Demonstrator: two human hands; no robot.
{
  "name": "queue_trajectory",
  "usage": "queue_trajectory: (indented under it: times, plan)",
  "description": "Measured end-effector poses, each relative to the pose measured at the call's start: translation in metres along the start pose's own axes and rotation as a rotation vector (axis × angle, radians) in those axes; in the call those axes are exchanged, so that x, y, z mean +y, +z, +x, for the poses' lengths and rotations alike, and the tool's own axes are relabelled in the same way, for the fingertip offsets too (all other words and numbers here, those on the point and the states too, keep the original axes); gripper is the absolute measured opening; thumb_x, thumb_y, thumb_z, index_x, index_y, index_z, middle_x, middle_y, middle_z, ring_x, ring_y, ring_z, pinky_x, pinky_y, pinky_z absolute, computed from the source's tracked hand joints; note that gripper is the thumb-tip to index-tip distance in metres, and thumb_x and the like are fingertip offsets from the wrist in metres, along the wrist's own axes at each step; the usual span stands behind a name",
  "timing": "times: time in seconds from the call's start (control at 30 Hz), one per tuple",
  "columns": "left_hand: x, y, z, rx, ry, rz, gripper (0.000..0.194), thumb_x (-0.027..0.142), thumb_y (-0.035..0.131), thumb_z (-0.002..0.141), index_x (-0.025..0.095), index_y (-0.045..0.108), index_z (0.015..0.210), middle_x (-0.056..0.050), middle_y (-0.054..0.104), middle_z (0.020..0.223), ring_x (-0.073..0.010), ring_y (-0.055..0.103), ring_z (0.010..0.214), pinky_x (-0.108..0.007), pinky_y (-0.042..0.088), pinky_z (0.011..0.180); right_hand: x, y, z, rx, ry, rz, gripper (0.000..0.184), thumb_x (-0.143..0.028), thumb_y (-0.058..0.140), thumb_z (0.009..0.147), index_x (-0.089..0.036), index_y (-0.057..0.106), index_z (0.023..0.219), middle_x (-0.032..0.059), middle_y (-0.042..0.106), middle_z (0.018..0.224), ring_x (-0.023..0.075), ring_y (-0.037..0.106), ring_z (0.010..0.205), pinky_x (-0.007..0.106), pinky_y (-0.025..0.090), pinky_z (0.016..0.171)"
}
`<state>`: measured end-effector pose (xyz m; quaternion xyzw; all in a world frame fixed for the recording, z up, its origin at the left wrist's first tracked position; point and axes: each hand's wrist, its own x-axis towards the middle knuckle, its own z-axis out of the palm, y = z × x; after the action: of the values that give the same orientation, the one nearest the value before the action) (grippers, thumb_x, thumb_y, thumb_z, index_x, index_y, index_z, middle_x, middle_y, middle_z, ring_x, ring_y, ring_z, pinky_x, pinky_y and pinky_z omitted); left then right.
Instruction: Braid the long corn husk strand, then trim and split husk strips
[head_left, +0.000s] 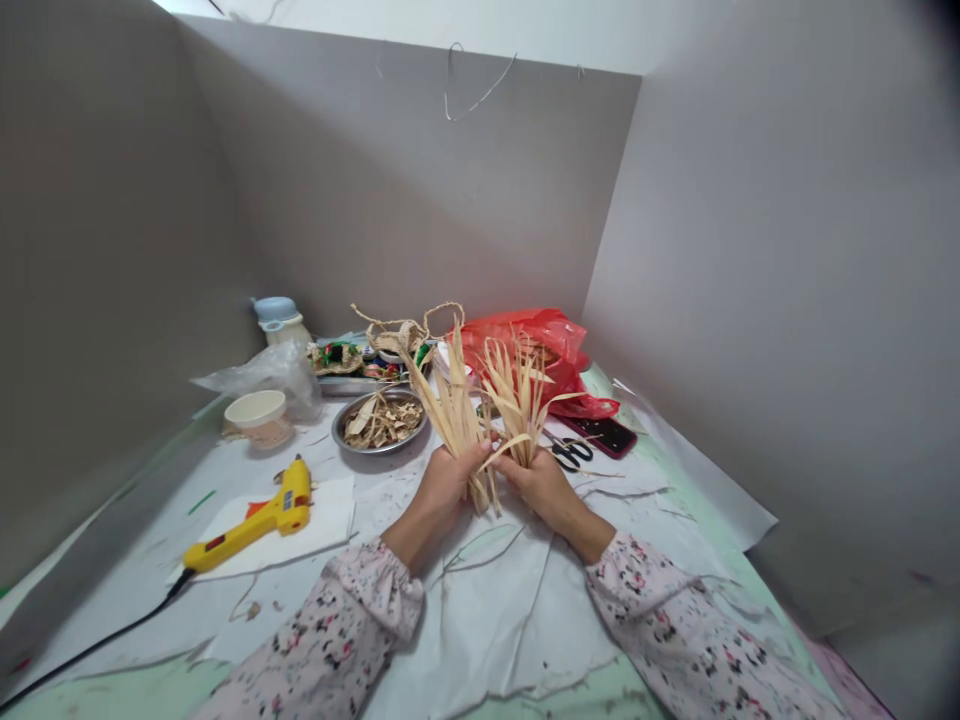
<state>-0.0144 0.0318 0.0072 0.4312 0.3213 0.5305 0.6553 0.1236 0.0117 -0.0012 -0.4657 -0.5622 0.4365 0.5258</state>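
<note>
Two fanned bunches of dry, straw-coloured leaf strips stand upright over the middle of the table. My left hand [444,487] is closed round the left bunch of dry leaf strips [453,400], whose lower ends poke out below the thumb. Around the base of the right bunch of dry leaf strips [516,395] my right hand [546,485] is closed. The thumbs nearly meet between the bunches. Just beyond my right hand lie black-handled scissors [574,454], partly hidden by strips.
A yellow glue gun [259,518] rests on white paper at left, its cord trailing off. Behind are a metal bowl [339,436] of dry scraps, a paper cup [259,418], a bottle [281,318], a red plastic bag [555,335] and a phone [611,437]. Grey partitions [420,180] enclose the table.
</note>
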Motion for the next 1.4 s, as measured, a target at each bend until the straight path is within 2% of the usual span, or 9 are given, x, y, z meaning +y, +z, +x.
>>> queue_trajectory:
  times: [0.13,0.3,0.43,0.6,0.7,0.8,0.9,1.13,1.4]
  plan:
    - [0.002,0.000,0.000,0.003,-0.026,-0.011,0.046,0.032,0.081,0.063,0.011,0.069,0.103,-0.012,0.072,0.097,-0.0209,0.067,0.081,-0.030,0.052,0.074,0.006,0.001,0.002,-0.032,0.021,0.073,0.030,-0.044,0.069,0.073,-0.016,0.066,0.084,-0.0019,0.058,0.063,0.0114,0.045,0.053,0.023,0.033,0.050]
    - [0.004,-0.001,0.000,0.099,-0.021,0.048,0.041,0.034,0.081,0.062,0.011,0.071,0.094,-0.007,0.070,0.082,-0.0127,0.061,0.063,-0.023,0.048,0.059,0.014,-0.003,0.004,0.054,0.072,0.077,0.035,-0.050,0.066,0.076,-0.016,0.062,0.073,-0.0053,0.045,0.052,0.0095,0.035,0.047,0.024,0.027,0.047]
    - [0.004,-0.002,0.002,0.114,-0.008,0.022,0.041,0.034,0.081,0.061,0.012,0.071,0.094,-0.002,0.065,0.074,-0.0091,0.055,0.055,-0.022,0.045,0.054,0.019,-0.007,0.006,0.121,-0.011,0.144,0.040,-0.053,0.057,0.084,-0.016,0.060,0.071,-0.0030,0.048,0.057,0.0099,0.040,0.051,0.024,0.032,0.051]
    - [0.002,-0.002,0.001,0.099,-0.046,0.006,0.041,0.035,0.082,0.061,0.012,0.070,0.094,0.004,0.056,0.061,-0.0085,0.052,0.052,-0.022,0.044,0.053,0.012,-0.004,0.006,0.087,-0.071,0.259,0.037,-0.053,0.054,0.085,-0.018,0.053,0.073,-0.0034,0.048,0.060,0.0104,0.045,0.052,0.023,0.035,0.052]
    - [0.002,0.000,-0.001,0.073,-0.036,0.015,0.041,0.034,0.081,0.062,0.012,0.070,0.094,0.003,0.058,0.062,-0.0089,0.052,0.052,-0.022,0.044,0.054,0.006,-0.002,0.003,0.039,-0.014,0.226,0.037,-0.053,0.058,0.082,-0.020,0.048,0.070,-0.0070,0.040,0.053,0.0088,0.037,0.045,0.022,0.029,0.045]
    - [0.003,0.002,-0.001,0.054,-0.009,0.017,0.040,0.034,0.082,0.060,0.011,0.069,0.092,0.000,0.061,0.065,-0.0098,0.053,0.054,-0.023,0.043,0.053,0.001,-0.002,0.000,-0.062,0.033,0.087,0.033,-0.050,0.064,0.078,-0.019,0.054,0.072,-0.0081,0.039,0.048,0.0082,0.031,0.042,0.023,0.024,0.042]
    - [0.004,0.003,-0.002,0.046,0.006,0.023,0.035,0.032,0.082,0.059,0.010,0.068,0.084,-0.002,0.063,0.067,-0.0100,0.052,0.054,-0.022,0.041,0.052,0.001,-0.002,-0.002,-0.109,0.043,0.064,0.030,-0.047,0.066,0.076,-0.018,0.059,0.073,-0.0078,0.039,0.047,0.0080,0.030,0.042,0.023,0.024,0.043]
    - [0.004,0.001,-0.002,0.025,0.023,0.070,0.037,0.031,0.082,0.059,0.012,0.068,0.086,-0.004,0.066,0.076,-0.0105,0.054,0.058,-0.022,0.044,0.055,0.008,-0.002,0.000,-0.052,0.089,0.152,0.037,-0.052,0.064,0.077,-0.019,0.050,0.065,-0.0072,0.038,0.045,0.0081,0.030,0.041,0.024,0.021,0.041]
    - [0.003,0.001,-0.002,-0.018,-0.024,0.119,0.035,0.030,0.082,0.057,0.012,0.065,0.082,0.000,0.060,0.068,-0.0076,0.048,0.053,-0.020,0.040,0.051,0.006,0.000,0.003,0.002,0.115,0.182,0.030,-0.046,0.066,0.074,-0.020,0.051,0.073,-0.0105,0.034,0.043,0.0064,0.026,0.036,0.022,0.018,0.037]
